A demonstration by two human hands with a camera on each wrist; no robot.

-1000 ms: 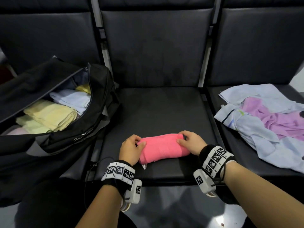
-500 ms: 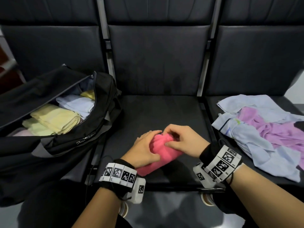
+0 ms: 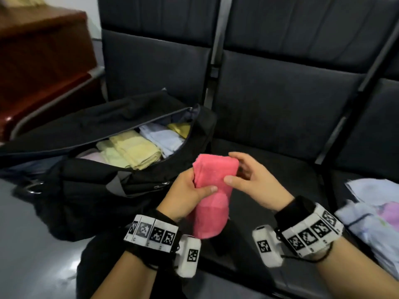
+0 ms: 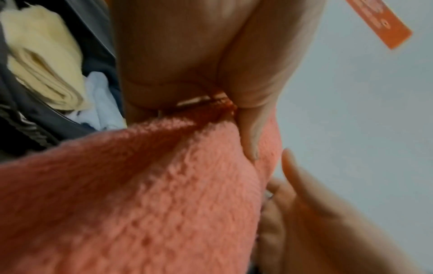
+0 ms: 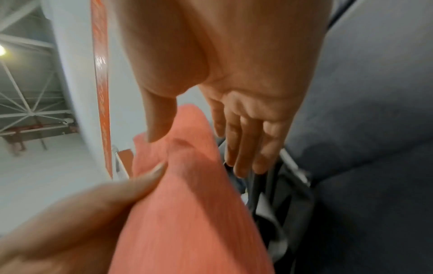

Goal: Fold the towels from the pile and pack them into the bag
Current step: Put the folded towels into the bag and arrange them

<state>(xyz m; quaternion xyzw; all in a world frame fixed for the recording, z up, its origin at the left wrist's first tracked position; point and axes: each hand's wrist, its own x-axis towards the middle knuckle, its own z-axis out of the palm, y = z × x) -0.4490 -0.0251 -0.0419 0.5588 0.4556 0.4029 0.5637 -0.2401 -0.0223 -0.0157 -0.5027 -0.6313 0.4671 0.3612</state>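
The folded pink towel point(image 3: 212, 190) is lifted just right of the open bag point(image 3: 138, 182), the left hand point(image 3: 185, 197) clenched round its middle while the right hand point(image 3: 252, 182) hovers beside it, fingers relaxed, grasping nothing. This looks like the packing step. Next it must cross the bag's near rim into the gap beside the yellow towels point(image 3: 135, 149), where little room remains.

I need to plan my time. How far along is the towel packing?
Done: several folded towels already lie in the open bag. In hand: the left hand grips a folded pink towel lifted off the seat, beside the bag; the right hand is open at its top end. Left: packing this one, then the unfolded pile on the right seat.
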